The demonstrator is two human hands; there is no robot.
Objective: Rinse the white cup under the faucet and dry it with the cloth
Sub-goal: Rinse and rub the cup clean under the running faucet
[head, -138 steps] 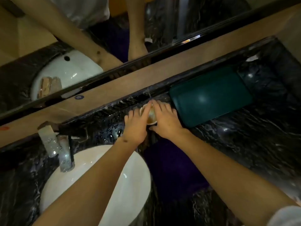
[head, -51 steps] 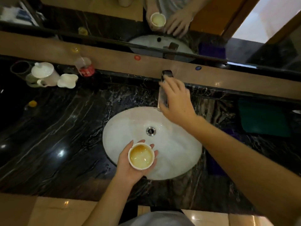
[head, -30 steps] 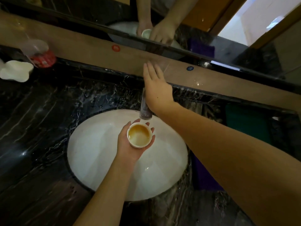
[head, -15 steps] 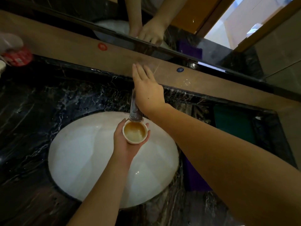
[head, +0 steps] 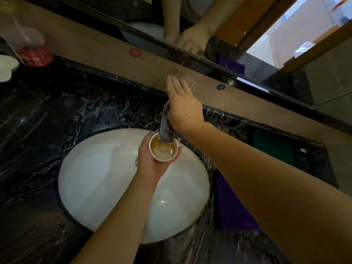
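Left hand: the left hand point(head: 150, 161) is under the small white round cup point(head: 163, 149), with fingers curled around its wall, holding it upright over the white oval basin point(head: 106, 187).
Cup: it is directly below the spout of the metal faucet point(head: 166, 128); brownish liquid fills it near to the rim.
Right hand: the right hand point(head: 182, 109) lies flat on top of the faucet, fingers straight and together, gripping nothing.
Cloth: the dark green folded cloth point(head: 274, 149) lies on the black marble counter point(head: 38, 130), to the right of the basin, well apart from the cup.
Counter: wet with drops around the faucet.
Far left: a clear plastic cup with a red label point(head: 30, 50) stands at the wall.
Mirror: the mirror point(head: 247, 35) reflects both hands.
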